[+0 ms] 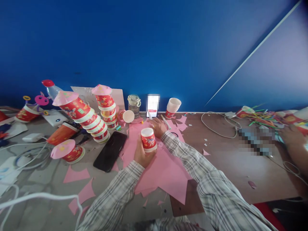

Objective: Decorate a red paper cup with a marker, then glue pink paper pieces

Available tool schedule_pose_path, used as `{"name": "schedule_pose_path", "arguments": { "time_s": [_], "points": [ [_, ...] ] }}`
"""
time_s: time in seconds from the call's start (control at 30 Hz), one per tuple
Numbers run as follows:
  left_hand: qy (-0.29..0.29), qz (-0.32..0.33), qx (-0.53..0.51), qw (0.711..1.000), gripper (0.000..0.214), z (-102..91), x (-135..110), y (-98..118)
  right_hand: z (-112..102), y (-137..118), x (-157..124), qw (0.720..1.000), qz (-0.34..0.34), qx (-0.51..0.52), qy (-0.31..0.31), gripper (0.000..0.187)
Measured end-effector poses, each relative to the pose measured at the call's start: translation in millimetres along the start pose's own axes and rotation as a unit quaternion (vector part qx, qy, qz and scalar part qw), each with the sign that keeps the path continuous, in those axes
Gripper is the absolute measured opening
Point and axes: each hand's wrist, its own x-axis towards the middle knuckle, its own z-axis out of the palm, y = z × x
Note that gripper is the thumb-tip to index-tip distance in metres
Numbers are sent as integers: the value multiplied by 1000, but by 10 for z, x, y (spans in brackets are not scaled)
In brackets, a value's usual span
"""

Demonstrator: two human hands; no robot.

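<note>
My left hand [143, 154] is wrapped round a red and white paper cup [148, 143], holding it bottom up above pink paper [158, 173]. Just behind the cup, my right hand [157, 127] reaches over the paper with its fingers drawn together. A slim white stick-like thing [149, 115] pokes up from those fingers; its kind is too small to make out. Beyond the fingertips a lit phone [152, 106] leans on the blue wall. Another white stick [166, 122] lies beside my right hand.
Left are stacked-cup towers [88, 117] with pink paper tops, a black phone [110, 151], a glass jar [134, 106] and white cables [40, 196]. Stacked cups [172, 107] stand by the wall. At far right, another person's hand [292, 138] is near coloured straws [268, 117].
</note>
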Motion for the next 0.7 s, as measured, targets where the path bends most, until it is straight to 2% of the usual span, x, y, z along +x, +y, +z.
{"name": "schedule_pose_path", "arguments": {
  "time_s": [0.13, 0.23, 0.33, 0.53, 0.7],
  "points": [
    [11, 19, 35, 999, 97, -12, 1, -59, -51, -109, -137, 983, 73, 153, 76, 34],
    [2, 34, 128, 991, 100, -14, 5, -105, -143, -137, -388, 947, 120, 293, 61, 36],
    [-10, 55, 219, 974, 102, -9, 4, -136, -257, -150, -649, 920, 97, 378, 35, 45],
    [-44, 155, 344, 925, 106, 5, -29, -210, -309, -221, -917, 956, 66, 274, 83, 67],
    [-102, 191, 425, 879, 116, -10, -66, -241, -240, -246, -961, 966, 74, 215, 125, 57]
  ]
}}
